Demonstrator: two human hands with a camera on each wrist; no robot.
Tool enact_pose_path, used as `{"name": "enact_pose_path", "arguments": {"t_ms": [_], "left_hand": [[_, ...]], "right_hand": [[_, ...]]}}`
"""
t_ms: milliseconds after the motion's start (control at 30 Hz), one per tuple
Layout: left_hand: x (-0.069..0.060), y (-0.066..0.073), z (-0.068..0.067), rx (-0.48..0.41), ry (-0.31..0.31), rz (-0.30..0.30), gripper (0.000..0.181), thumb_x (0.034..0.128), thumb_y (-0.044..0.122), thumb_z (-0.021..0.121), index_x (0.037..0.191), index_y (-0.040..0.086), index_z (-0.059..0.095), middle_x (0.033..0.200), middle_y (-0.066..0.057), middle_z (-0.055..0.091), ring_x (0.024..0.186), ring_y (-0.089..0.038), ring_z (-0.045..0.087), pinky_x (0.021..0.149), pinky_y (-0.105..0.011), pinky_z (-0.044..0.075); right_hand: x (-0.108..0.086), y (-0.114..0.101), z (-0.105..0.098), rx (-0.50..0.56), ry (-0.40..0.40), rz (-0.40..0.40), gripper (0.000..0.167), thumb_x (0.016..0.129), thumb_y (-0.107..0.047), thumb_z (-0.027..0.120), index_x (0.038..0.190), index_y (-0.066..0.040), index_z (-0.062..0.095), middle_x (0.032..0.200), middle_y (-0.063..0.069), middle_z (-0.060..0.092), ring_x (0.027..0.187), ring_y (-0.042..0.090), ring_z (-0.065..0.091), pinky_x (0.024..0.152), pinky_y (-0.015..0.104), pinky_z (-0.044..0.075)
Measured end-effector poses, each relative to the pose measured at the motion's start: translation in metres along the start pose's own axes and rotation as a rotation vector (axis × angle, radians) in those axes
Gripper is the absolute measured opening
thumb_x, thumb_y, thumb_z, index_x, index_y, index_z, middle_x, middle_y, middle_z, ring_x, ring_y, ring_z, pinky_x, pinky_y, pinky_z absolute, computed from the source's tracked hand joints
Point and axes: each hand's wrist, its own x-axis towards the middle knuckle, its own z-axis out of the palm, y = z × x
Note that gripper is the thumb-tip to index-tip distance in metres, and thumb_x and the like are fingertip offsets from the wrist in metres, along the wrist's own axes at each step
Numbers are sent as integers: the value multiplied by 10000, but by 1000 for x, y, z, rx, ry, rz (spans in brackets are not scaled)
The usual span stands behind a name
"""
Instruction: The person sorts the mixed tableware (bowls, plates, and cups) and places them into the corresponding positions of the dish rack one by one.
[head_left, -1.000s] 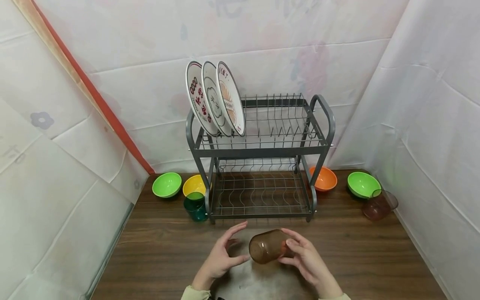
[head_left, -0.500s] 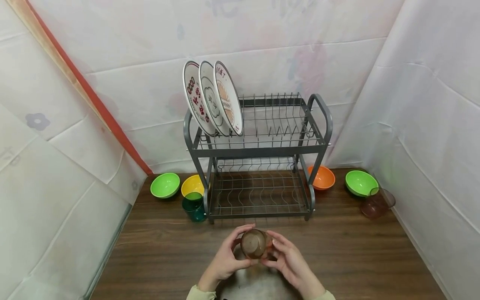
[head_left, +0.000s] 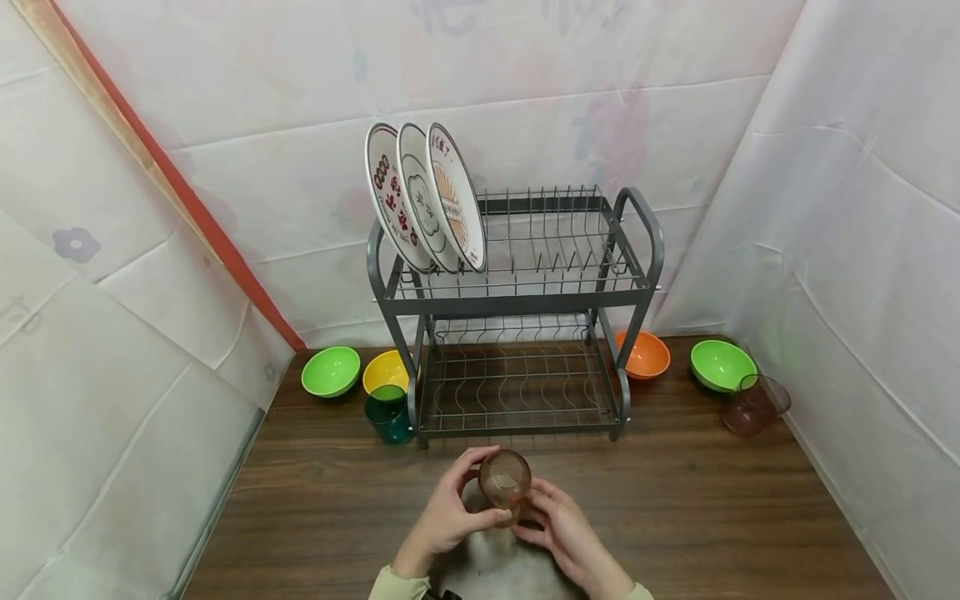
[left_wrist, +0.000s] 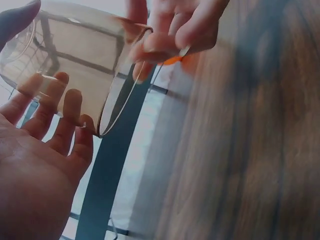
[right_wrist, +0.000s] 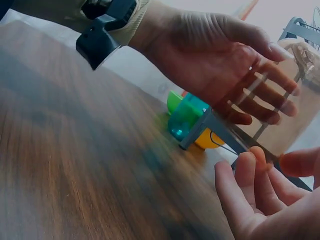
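A brown see-through cup is held above the table in front of the dish rack, tipped with its base up towards the head camera. My left hand grips it round the side near the base, thumb on one side and fingers on the other. At the mouth end, my right hand pinches the rim between thumb and fingers. The left wrist view shows the cup from the side, with right-hand fingertips at its rim. Part of the cup is cut off by the edge in both wrist views.
The dark two-tier dish rack bears three upright plates on its upper left. At left stand a green bowl, a yellow bowl and a teal cup; at right an orange bowl, another green bowl and a purplish cup.
The cup has moved left and its base has turned towards the head camera. My left hand has closed round it, while my right hand has moved left and stayed at the rim.
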Motion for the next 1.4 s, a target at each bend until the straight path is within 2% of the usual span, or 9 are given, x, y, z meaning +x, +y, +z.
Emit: {"name": "enact_pose_path", "arguments": {"t_ms": [67,333,600,733,833,1033,1167,1267,1400], "left_hand": [[1,1,-3,12,10,3,711,783,98,849,1407,65,510,1370,-55,542,1172,-200,542,966,-379,450],[8,4,-15,51,25,-35,693,804,117,832,1416,166,510,1363,-14,542,1170,-195,536,970,-390,451],[18,8,-25,67,32,-43,697,812,158,831,1426,133,501,1359,1,548,1156,-213,553,982,-379,458],[26,9,-32,110,47,-41,705,805,159,836,1423,121,500,1357,10,557,1159,-191,548,976,-390,466],[32,9,-38,142,62,-61,729,798,138,839,1436,131,486,1347,16,562,1165,-178,539,971,-406,467],[46,18,-50,177,67,-91,777,811,103,825,1479,102,427,1373,-66,550,1166,-237,553,944,-407,490],[57,24,-59,204,82,-89,765,809,179,845,1468,211,456,1406,5,531,1210,-213,525,954,-469,470],[64,27,-65,213,89,-64,756,801,237,857,1451,273,471,1395,47,537,1219,-197,527,956,-523,458],[74,31,-71,253,113,-53,759,799,310,854,1453,226,478,1351,36,576,1190,-201,557,926,-529,476]], "right_hand": [[0,0,0,-19,8,1,369,1012,-234,573,1320,-31,550,1081,54,650,964,189,617,847,413,539],[0,-4,0,-57,12,2,489,1016,-226,573,1420,25,460,1134,77,625,969,185,608,873,401,533],[-1,-7,0,-44,-15,-30,489,1005,-222,605,1414,14,481,1142,80,653,981,172,631,909,382,516],[-2,-7,0,-44,-20,-44,476,1011,-215,593,1407,24,482,1139,77,668,978,169,635,898,367,518],[-2,-6,-1,-41,-18,-53,475,1007,-211,597,1397,37,486,1129,81,676,967,164,637,892,362,517],[-5,-3,-5,-36,-25,-59,455,1005,-204,594,1374,47,507,1117,83,683,959,165,645,895,366,521],[-6,-2,-8,-31,-22,-49,468,1007,-212,591,1379,55,500,1113,79,688,962,168,650,906,377,521],[-6,-3,-9,-20,-14,-37,474,1005,-220,594,1380,54,500,1115,79,689,966,169,650,915,385,516],[-6,-4,-12,-17,-7,-29,471,1007,-227,590,1378,49,504,1121,77,689,975,172,647,925,393,509]]}}
